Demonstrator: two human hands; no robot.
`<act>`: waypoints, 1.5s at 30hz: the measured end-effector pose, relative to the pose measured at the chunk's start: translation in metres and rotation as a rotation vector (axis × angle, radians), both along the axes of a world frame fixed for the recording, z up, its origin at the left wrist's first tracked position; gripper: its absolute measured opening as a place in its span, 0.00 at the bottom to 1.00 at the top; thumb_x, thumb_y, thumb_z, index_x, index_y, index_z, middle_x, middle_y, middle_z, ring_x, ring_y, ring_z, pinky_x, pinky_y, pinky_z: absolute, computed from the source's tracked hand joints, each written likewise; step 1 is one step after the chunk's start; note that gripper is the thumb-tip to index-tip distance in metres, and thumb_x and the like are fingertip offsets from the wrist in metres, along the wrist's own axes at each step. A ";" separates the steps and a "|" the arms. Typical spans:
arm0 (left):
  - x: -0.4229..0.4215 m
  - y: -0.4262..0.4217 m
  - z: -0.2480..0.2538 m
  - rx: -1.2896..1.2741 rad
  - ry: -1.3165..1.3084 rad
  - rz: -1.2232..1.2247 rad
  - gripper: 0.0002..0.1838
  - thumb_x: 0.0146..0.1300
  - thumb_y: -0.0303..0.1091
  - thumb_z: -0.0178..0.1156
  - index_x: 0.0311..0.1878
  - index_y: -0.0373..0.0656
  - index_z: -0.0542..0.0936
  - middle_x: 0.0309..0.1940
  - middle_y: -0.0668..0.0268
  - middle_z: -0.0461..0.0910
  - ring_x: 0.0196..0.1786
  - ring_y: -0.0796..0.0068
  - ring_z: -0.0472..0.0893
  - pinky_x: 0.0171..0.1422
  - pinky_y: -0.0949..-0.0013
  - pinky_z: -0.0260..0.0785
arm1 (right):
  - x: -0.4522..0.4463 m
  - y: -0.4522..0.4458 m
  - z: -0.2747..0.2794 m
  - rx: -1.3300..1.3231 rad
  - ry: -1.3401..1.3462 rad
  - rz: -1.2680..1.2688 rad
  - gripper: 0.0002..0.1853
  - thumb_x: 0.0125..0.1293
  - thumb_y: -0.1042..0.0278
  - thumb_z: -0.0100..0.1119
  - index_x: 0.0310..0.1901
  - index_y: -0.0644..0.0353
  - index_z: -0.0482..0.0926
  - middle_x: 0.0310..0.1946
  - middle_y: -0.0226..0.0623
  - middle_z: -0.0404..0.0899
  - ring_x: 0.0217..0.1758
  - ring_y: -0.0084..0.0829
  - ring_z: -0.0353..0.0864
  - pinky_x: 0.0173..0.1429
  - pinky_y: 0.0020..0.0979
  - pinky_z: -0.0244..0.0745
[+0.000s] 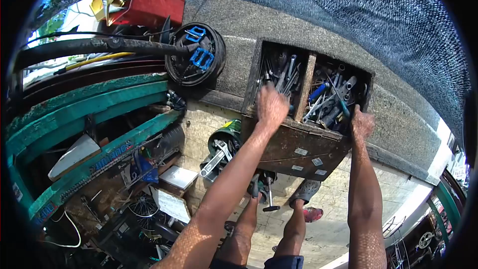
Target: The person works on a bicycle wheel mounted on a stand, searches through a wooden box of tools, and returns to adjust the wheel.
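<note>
A dark wooden toolbox (298,142) with two compartments stands in front of me, its front tilted toward me. My left hand (273,105) is over the near part of the left compartment, its fingers smeared by motion, so I cannot tell what they hold. Wrenches (290,72) and other metal tools lie in that compartment. My right hand (362,123) is closed around the box's near right corner. Close to it, the right compartment holds sockets, a blue-handled tool (318,91) and several wrenches. A wooden divider (306,82) separates the two sides.
A black round tub (219,52) with blue pedals (202,59) stands at the back left. Below it are a green container (230,128) with tools and a teal bench frame (89,114). A T-handled tool (270,197) is near my feet. Dark netting (348,0) hangs overhead.
</note>
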State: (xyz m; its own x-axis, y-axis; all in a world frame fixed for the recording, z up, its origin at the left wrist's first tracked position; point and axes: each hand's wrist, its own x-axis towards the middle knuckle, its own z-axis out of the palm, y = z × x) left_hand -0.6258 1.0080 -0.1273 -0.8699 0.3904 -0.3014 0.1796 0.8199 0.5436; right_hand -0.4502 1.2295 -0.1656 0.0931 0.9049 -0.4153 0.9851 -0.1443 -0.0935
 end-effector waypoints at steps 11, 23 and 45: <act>0.043 0.022 -0.024 -0.192 -0.066 0.005 0.16 0.57 0.35 0.63 0.44 0.36 0.75 0.45 0.43 0.73 0.34 0.43 0.80 0.41 0.47 0.76 | 0.001 0.003 0.002 -0.001 -0.022 0.090 0.36 0.57 0.36 0.56 0.40 0.72 0.83 0.41 0.60 0.82 0.46 0.58 0.82 0.52 0.47 0.77; 0.001 -0.026 0.052 0.048 -0.098 0.053 0.07 0.57 0.29 0.60 0.34 0.35 0.81 0.27 0.51 0.83 0.30 0.54 0.81 0.37 0.56 0.74 | -0.014 -0.003 0.038 -0.100 -0.095 0.316 0.36 0.60 0.36 0.55 0.39 0.73 0.82 0.40 0.61 0.82 0.46 0.58 0.82 0.52 0.48 0.77; -0.013 -0.045 -0.017 0.069 -0.215 -0.331 0.17 0.57 0.25 0.56 0.50 0.31 0.78 0.50 0.42 0.75 0.53 0.46 0.77 0.58 0.53 0.73 | -0.007 0.001 0.015 -0.029 -0.029 0.180 0.36 0.60 0.36 0.56 0.39 0.74 0.83 0.39 0.61 0.82 0.44 0.60 0.82 0.51 0.49 0.77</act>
State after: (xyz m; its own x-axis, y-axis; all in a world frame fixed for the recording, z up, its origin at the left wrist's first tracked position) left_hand -0.6383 0.9632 -0.1442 -0.6135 0.6650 -0.4260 0.3044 0.6968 0.6495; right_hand -0.4573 1.2304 -0.1509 -0.0569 0.8958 -0.4409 0.9975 0.0325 -0.0626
